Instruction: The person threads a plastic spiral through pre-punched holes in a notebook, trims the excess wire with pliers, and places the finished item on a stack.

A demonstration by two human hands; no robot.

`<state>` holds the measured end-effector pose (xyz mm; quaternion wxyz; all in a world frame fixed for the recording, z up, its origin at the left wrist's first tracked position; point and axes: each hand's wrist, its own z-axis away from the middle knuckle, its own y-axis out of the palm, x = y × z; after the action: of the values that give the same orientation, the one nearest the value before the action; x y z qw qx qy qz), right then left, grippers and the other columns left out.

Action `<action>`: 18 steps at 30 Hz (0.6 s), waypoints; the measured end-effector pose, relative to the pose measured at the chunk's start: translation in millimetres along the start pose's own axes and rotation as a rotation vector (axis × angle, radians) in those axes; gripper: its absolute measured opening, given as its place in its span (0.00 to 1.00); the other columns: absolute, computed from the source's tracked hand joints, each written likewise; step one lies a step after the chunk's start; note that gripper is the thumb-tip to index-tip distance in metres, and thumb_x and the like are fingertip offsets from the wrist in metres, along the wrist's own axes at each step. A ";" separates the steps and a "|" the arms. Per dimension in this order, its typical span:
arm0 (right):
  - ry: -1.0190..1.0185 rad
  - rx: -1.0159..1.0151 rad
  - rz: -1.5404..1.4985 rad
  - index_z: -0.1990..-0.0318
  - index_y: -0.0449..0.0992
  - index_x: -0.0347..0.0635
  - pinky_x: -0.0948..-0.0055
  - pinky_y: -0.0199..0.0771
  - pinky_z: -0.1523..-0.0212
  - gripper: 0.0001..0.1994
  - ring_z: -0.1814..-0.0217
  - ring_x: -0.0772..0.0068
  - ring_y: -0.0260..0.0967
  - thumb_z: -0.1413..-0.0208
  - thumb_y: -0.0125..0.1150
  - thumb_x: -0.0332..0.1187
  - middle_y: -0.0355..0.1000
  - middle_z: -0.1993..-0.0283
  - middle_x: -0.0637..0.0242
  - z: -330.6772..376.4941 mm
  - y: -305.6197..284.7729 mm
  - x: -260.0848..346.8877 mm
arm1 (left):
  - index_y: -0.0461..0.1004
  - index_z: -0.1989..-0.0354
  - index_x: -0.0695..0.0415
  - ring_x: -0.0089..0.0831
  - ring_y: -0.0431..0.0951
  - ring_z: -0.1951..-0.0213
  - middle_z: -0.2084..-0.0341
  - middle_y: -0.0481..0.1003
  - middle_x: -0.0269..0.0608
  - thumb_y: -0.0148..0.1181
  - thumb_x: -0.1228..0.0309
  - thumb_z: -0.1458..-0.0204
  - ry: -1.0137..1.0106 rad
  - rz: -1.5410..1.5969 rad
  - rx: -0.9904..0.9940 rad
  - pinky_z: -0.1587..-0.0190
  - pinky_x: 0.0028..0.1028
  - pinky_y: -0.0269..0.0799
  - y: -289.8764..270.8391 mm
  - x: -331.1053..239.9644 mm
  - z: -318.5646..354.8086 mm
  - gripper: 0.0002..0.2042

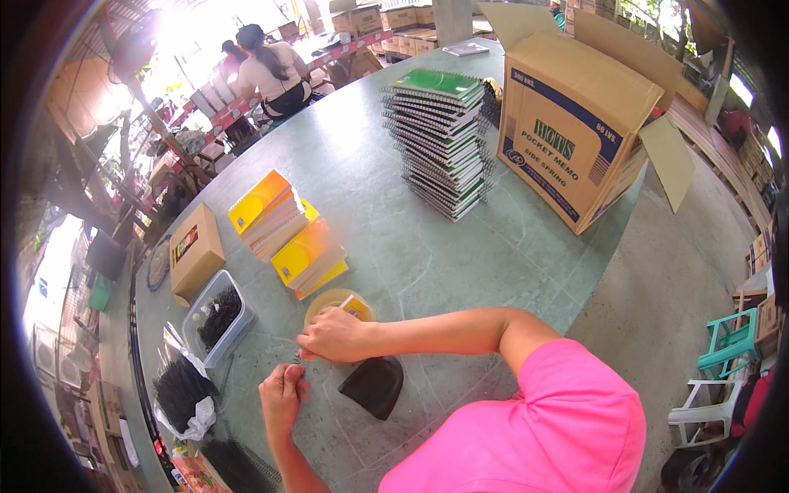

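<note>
My left hand [283, 396] is closed, its thumb and fingertips pinched together. Just above it, my right hand [335, 334] is also closed, with bent fingers. A tiny dark piece shows between the fingertips, too small to name. Beyond my right hand, a small yellow notebook [355, 306] rests over a round tan disc [322, 302], partly hidden by the hand. A black pad with a rounded end [374, 388] lies on the table beneath my right forearm. Farther off are stacks of yellow spiral notebooks [306, 253].
At left stand a clear tub of black coils [220, 319], a cardboard box [196, 251] and a bundle of black spiral wires [182, 390]. A tall stack of green notebooks [436, 144] and an open carton [567, 135] stand far right. People [267, 74] sit beyond the table [509, 271].
</note>
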<state>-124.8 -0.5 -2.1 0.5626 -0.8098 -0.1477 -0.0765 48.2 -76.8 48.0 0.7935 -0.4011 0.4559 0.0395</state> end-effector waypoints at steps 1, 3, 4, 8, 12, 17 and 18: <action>-0.010 0.001 -0.002 0.74 0.70 0.42 0.61 0.70 0.68 0.14 0.66 0.60 0.73 0.46 0.54 0.43 0.73 0.71 0.61 -0.7 -2.7 1.5 | 0.73 0.67 0.62 0.24 0.69 0.77 0.78 0.71 0.39 0.55 0.69 0.46 0.144 -0.021 -0.140 0.73 0.26 0.64 5.4 6.7 -3.3 0.08; -0.045 0.001 -0.008 0.73 0.71 0.42 0.61 0.69 0.68 0.13 0.66 0.59 0.73 0.46 0.54 0.42 0.73 0.71 0.61 -0.8 -6.6 -2.2 | 0.73 0.67 0.62 0.23 0.68 0.78 0.79 0.71 0.38 0.56 0.70 0.47 0.435 -0.064 -0.413 0.74 0.25 0.64 20.8 20.6 -14.8 0.07; -0.070 0.000 -0.014 0.72 0.71 0.42 0.61 0.69 0.68 0.13 0.66 0.59 0.73 0.46 0.53 0.42 0.73 0.71 0.61 -0.3 -8.2 -6.8 | 0.73 0.67 0.62 0.24 0.68 0.78 0.79 0.70 0.38 0.57 0.70 0.48 0.398 -0.023 -0.371 0.73 0.25 0.64 20.5 21.5 -14.7 0.07; -0.050 0.003 -0.141 0.70 0.72 0.42 0.61 0.69 0.66 0.11 0.66 0.57 0.73 0.46 0.53 0.40 0.73 0.71 0.62 -2.6 -13.6 -8.2 | 0.72 0.68 0.61 0.25 0.66 0.77 0.77 0.69 0.38 0.60 0.71 0.51 0.433 0.030 -0.312 0.73 0.26 0.63 12.2 27.8 -16.8 0.07; -0.074 -0.198 -0.226 0.69 0.73 0.43 0.60 0.70 0.65 0.11 0.66 0.57 0.72 0.45 0.53 0.40 0.72 0.71 0.63 -1.5 -6.4 -9.9 | 0.72 0.68 0.62 0.26 0.68 0.74 0.76 0.70 0.38 0.60 0.72 0.51 0.682 -0.128 -0.454 0.69 0.26 0.65 12.2 10.7 -20.3 0.07; -0.030 -0.118 -0.221 0.70 0.74 0.44 0.61 0.70 0.66 0.11 0.66 0.58 0.73 0.45 0.54 0.41 0.73 0.70 0.64 -0.8 -12.8 -9.6 | 0.73 0.65 0.61 0.29 0.73 0.59 0.65 0.74 0.40 0.63 0.69 0.54 0.124 0.031 -0.175 0.56 0.27 0.66 -43.5 56.9 -22.8 0.11; -0.043 -0.112 -0.235 0.70 0.74 0.44 0.61 0.71 0.66 0.11 0.66 0.58 0.73 0.45 0.54 0.41 0.73 0.69 0.64 -2.5 -11.3 -8.7 | 0.73 0.64 0.61 0.30 0.73 0.55 0.62 0.74 0.41 0.65 0.68 0.54 0.004 0.031 -0.092 0.52 0.27 0.65 -60.3 80.5 -24.2 0.12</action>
<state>-136.6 -0.5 6.3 0.5005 -0.8185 -0.2489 -0.1326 104.1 -158.2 17.1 0.7725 -0.4302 0.4615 0.0719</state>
